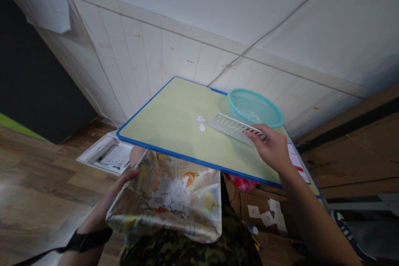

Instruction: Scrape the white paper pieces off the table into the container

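My right hand [271,147] is closed on one end of a flat white slotted plastic piece [229,128]. The piece is tilted, its far edge low over or touching the pale yellow tabletop [162,112]. Just beyond its left end lie a few small white paper scraps [201,123]. Below the table's front edge, my left hand [129,174] grips the left side of a fruit-print box [205,216]; its fingers are partly hidden. A heap of torn white paper [171,193] lies inside the box, which is over my lap.
A turquoise mesh basket [255,108] stands at the table's back right, with something whitish inside. A phone-like item [297,162] lies at the right edge. An open white box [107,153] is on the floor at left. Cardboard boxes [358,158] stand at right.
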The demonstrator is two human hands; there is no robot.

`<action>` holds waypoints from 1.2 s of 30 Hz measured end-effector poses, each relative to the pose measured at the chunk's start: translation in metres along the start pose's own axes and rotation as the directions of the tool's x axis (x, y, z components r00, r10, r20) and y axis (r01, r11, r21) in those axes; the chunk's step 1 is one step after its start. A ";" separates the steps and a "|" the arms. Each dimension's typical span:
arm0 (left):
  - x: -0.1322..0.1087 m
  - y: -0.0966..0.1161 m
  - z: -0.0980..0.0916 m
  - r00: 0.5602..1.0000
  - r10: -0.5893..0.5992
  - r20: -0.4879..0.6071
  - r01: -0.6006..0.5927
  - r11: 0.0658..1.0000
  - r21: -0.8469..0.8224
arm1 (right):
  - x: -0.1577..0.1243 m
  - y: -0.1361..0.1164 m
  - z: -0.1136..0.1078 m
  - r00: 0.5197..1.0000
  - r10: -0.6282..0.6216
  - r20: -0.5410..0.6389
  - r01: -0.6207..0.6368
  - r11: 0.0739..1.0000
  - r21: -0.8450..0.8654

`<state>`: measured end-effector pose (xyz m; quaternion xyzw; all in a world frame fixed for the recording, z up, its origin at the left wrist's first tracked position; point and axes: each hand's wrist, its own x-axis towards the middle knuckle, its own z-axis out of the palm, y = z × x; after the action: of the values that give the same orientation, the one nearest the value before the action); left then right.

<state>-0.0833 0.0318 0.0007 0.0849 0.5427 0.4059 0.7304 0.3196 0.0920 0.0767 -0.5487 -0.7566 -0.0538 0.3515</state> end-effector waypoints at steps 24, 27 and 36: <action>-0.001 0.003 0.004 0.996 -0.081 -0.025 0.080 0.995 -0.067 | 0.002 -0.016 -0.021 0.993 -0.062 0.096 0.060 0.998 0.017; -0.002 0.004 0.005 0.996 -0.083 0.014 0.083 0.994 -0.064 | 0.004 -0.016 -0.018 0.997 -0.061 0.051 0.061 0.998 0.015; 0.000 0.001 0.003 0.998 -0.067 -0.001 0.067 0.997 -0.042 | 0.005 -0.021 -0.017 0.993 -0.062 0.102 0.053 0.995 0.088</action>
<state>-0.0807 0.0338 0.0023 0.0511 0.5376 0.3926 0.7445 0.3086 0.0796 0.0993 -0.5135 -0.7909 -0.0030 0.3328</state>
